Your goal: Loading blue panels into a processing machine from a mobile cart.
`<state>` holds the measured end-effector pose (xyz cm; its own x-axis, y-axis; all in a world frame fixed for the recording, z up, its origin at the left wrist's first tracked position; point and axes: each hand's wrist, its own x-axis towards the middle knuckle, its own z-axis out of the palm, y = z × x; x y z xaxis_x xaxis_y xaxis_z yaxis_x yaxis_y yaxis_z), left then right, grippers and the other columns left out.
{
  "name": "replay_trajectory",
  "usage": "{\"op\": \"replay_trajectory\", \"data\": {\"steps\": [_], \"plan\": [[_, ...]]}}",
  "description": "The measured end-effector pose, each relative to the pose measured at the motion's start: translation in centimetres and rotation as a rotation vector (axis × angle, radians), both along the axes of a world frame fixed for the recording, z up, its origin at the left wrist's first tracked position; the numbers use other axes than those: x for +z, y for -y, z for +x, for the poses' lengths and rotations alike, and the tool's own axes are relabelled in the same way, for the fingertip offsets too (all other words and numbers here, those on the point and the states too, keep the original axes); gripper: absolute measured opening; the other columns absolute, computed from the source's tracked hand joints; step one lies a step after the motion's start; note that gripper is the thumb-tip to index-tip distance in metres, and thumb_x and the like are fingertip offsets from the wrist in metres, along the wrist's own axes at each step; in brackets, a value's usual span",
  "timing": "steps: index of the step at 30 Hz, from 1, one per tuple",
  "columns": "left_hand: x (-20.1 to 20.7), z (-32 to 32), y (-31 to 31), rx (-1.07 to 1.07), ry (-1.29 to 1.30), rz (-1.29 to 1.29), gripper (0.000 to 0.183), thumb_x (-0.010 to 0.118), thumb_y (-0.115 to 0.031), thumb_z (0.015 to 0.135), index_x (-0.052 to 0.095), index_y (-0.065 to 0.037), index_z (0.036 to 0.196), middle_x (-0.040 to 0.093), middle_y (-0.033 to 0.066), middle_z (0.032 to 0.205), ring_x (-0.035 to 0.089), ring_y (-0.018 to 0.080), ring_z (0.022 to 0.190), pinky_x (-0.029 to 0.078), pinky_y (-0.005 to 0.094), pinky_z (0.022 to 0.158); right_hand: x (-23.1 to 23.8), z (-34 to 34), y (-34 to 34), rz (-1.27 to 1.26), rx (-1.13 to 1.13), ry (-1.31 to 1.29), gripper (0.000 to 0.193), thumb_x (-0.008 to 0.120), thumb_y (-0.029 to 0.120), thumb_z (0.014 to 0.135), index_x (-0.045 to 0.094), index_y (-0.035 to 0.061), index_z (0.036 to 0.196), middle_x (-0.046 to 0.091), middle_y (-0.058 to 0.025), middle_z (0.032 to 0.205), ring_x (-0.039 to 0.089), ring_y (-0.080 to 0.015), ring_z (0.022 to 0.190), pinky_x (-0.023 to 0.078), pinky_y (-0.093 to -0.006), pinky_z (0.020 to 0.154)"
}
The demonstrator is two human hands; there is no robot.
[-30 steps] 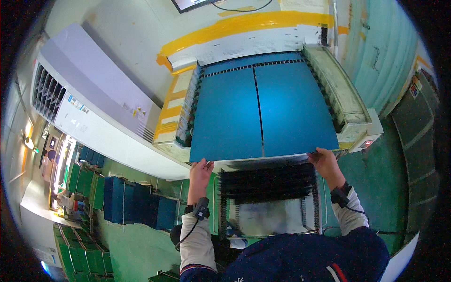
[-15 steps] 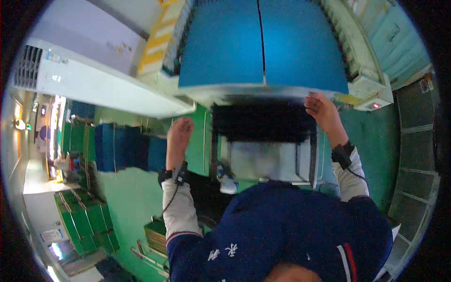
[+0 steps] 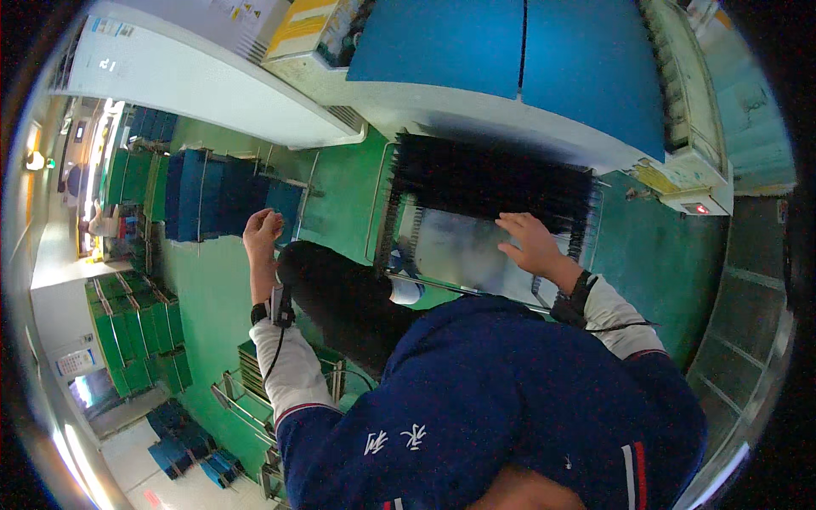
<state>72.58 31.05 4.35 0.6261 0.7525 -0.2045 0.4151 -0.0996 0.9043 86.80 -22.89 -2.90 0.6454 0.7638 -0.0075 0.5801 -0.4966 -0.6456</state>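
Observation:
My right hand (image 3: 535, 246) is open, fingers spread, over the rack in front of me; whether it touches anything there I cannot tell. That metal-framed rack (image 3: 378, 208) holds a dense row of thin dark panels (image 3: 489, 180) at its far side. Nearer to me its pale grey base (image 3: 455, 246) shows. To the left, above the green floor, my left hand (image 3: 262, 234) is held up with curled fingers, and no object shows in it. Each wrist wears a black band with a small device and a cable.
Beyond the rack stands a pale machine with two blue panels (image 3: 586, 59) on top. A long white housing (image 3: 204, 81) juts out at left. Racks of blue panels (image 3: 191, 195) and green panels (image 3: 136, 319) stand leftward. Grey framed panelling (image 3: 739, 314) lies at right.
My right hand has come down and nearer, from the machine's edge to over the rack. My left hand has moved left, its fingers curled. The view has shifted, showing more of the rack.

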Motion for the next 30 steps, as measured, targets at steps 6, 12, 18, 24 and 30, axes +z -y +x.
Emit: {"op": "replay_trajectory", "data": {"steps": [6, 12, 18, 24, 30], "plan": [[-6.4, -4.7, -3.1, -0.060, -0.395, 0.398, 0.024, 0.070, -0.023, 0.079, 0.072, -0.001, 0.088, 0.070, 0.0088, 0.076, 0.064, 0.0144, 0.069, 0.050, 0.0303, 0.065, -0.5, -0.5, 0.1, -0.118, -0.008, 0.052, 0.057, 0.065, 0.024, 0.079, 0.052, 0.0025, 0.130, 0.053, -0.0175, 0.133, 0.050, -0.0349, 0.119, 0.041, -0.0446, 0.100], [-5.2, -3.3, -1.3, -0.069, -0.322, 0.379, 0.028, 0.070, -0.025, 0.079, 0.072, 0.000, 0.092, 0.071, 0.0111, 0.078, 0.067, 0.0178, 0.072, 0.051, 0.0313, 0.069, -2.1, -0.9, 0.6, -0.125, -0.006, 0.059, 0.059, 0.066, 0.019, 0.079, 0.049, 0.0046, 0.134, 0.052, -0.0156, 0.133, 0.051, -0.0329, 0.118, 0.041, -0.0453, 0.099], [-6.6, -4.8, -2.0, -0.009, -0.361, 0.449, 0.031, 0.069, -0.028, 0.079, 0.072, 0.000, 0.090, 0.071, 0.0112, 0.077, 0.068, 0.0203, 0.071, 0.052, 0.0326, 0.068, -0.6, -2.2, 1.0, -0.273, 0.132, 0.144, 0.075, 0.067, 0.010, 0.077, 0.036, 0.0104, 0.145, 0.041, -0.0161, 0.145, 0.045, -0.0361, 0.125, 0.037, -0.0474, 0.104], [-5.7, -3.8, -1.5, -0.036, -0.399, 0.431, 0.033, 0.069, -0.034, 0.076, 0.072, -0.005, 0.090, 0.071, 0.0143, 0.080, 0.068, 0.0269, 0.074, 0.053, 0.0369, 0.070, 0.4, -2.7, 1.0, -0.281, 0.158, 0.202, 0.073, 0.063, 0.006, 0.078, 0.037, 0.0129, 0.146, 0.040, -0.0177, 0.145, 0.044, -0.0378, 0.126, 0.034, -0.0485, 0.106], [-5.6, -3.8, -1.0, -0.012, -0.481, 0.452, 0.032, 0.066, -0.034, 0.076, 0.072, -0.006, 0.091, 0.070, 0.0175, 0.093, 0.067, 0.0338, 0.090, 0.052, 0.0421, 0.081, -5.1, -1.6, 1.2, 0.065, 0.022, -0.018, 0.053, 0.061, 0.005, 0.080, 0.051, 0.0076, 0.132, 0.054, -0.0173, 0.131, 0.048, -0.0357, 0.121, 0.036, -0.0449, 0.105]]}}
